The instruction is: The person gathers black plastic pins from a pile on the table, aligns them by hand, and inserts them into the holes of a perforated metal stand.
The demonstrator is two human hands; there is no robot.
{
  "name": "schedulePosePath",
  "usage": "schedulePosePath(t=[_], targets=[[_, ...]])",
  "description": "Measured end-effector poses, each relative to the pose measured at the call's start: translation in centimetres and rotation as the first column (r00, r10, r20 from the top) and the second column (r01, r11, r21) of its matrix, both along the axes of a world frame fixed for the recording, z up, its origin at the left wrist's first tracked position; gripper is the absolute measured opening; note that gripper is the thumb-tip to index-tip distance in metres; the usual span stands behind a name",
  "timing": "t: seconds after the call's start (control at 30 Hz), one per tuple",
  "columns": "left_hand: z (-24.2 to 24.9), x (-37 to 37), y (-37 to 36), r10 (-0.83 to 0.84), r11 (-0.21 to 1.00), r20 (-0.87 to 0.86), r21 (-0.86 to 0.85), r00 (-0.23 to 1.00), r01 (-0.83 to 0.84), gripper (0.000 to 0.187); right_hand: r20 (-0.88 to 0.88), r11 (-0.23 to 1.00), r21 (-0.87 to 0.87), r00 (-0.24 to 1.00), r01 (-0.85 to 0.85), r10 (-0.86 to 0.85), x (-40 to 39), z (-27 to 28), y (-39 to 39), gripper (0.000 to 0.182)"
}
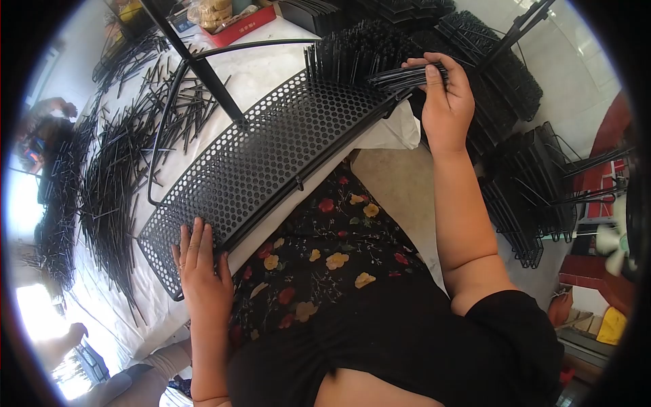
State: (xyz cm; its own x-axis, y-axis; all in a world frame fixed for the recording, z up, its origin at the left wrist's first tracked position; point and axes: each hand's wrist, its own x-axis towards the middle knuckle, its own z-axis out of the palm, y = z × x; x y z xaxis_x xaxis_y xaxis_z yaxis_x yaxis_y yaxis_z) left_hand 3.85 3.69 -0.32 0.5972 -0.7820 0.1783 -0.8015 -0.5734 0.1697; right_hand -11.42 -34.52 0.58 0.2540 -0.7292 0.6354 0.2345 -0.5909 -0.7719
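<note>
A white cloth covers the worktop [271, 68], and over its far side lies a wide scatter of thin black rods [102, 183], some in loose heaps, some lying singly. A curved black perforated panel [264, 156] rests on the worktop's near edge, slanting from lower left to upper right, with a black metal frame [203, 68] rising over it. At the panel's upper end a dense clump of rods stands upright in the holes [356, 51].

The left hand [200, 271] lies flat on the panel's lower end, fingers spread and released, pressing on the mesh. The right hand [444, 98] is at the upper end, fingers clenched around a small bundle of rods [403, 76] that points left toward the standing clump.

A red tray [241, 24] holding pale items sits at the worktop's far edge. To the right, on a pale tiled floor [576, 61], stand stacks of finished black racks [536, 176]. Another person's hand [76, 332] shows at the lower left, in strong light
</note>
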Motion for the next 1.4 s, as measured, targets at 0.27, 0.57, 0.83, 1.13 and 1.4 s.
schedulePosePath(t=[0.27,0.57,0.83,1.13,1.4], targets=[[0.0,-0.1,-0.1,-0.004,1.000,0.037,-0.013,0.999,0.005,0.048,-0.135,0.992,-0.122,0.989,0.045,-0.061,1.0,-1.0,-0.4,0.014],[-0.2,0.0,-0.1,-0.001,1.000,0.048,-0.025,0.999,0.002,0.049,-0.414,0.876,-0.477,0.898,-0.072,-0.152,2.5,1.6,-1.5,0.016],[-0.2,0.1,0.0,0.000,0.999,0.047,-0.036,0.999,0.002,0.050,-0.505,0.688,-0.722,0.738,-0.077,-0.447,3.7,1.6,-3.2,0.027],[-0.2,0.1,0.0,-0.007,0.999,0.046,-0.039,0.999,0.008,0.050,-0.618,0.783,-0.607,0.701,-0.138,-0.356,3.2,1.5,-4.2,0.033],[-0.1,0.0,0.0,-0.004,0.998,0.023,-0.056,1.000,0.005,0.052,-0.636,0.872,-0.477,0.726,-0.107,-0.259,1.8,1.5,-4.1,0.031]])
